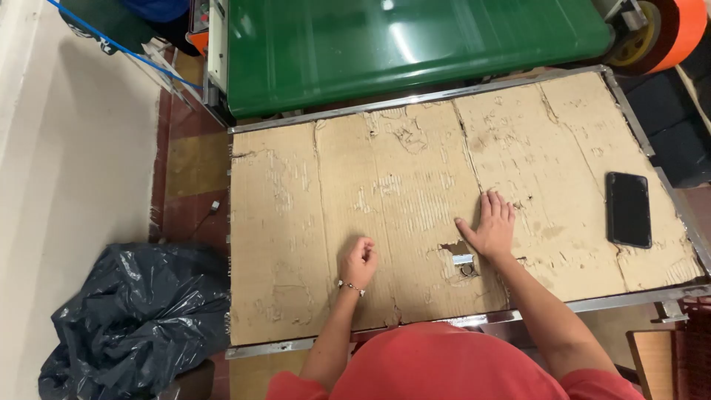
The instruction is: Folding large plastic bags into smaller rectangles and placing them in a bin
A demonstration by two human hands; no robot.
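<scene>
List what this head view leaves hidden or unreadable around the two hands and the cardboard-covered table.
- Left hand: closed in a fist; anything inside is hidden by its fingers.
- Cardboard under the flat right hand: covered by the palm.
- Metal part in the torn hole: too small to identify.
- Black bag: contents hidden, cut off by the bottom edge.
- Green machine: cut off by the top edge.

We see a metal-framed table point(670, 295) covered with worn cardboard point(385, 185) — a black phone point(628, 209) lies on it.
</scene>
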